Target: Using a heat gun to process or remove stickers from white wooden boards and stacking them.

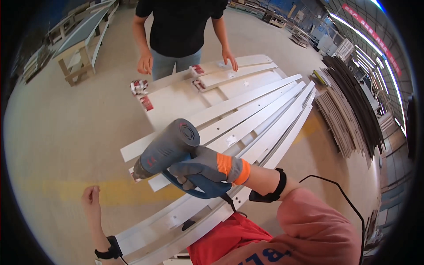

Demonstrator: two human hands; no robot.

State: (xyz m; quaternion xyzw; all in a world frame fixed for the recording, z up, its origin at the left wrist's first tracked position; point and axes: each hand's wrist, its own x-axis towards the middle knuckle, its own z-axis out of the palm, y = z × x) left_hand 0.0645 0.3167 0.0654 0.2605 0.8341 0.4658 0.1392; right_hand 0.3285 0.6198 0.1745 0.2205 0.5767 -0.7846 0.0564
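My right hand [202,164], in a grey glove with an orange cuff, is closed around the blue loop handle of a heat gun [167,143]. The gun's grey barrel points to the lower left, with its round vent towards the upper right. It is over the near ends of several long white boards [247,121]. My bare left hand [91,195] is held out left of the boards, touching nothing. Its fingers are curled together and no object shows in them.
Across the boards stands a person in a black shirt [181,26], one hand [229,60] on a board. Wide white panels [170,112] with wrapped ends lie there. Stacked dark strips [353,97] stand at right, a wooden-legged table [81,39] at far left. A cord [338,185] loops near my right arm.
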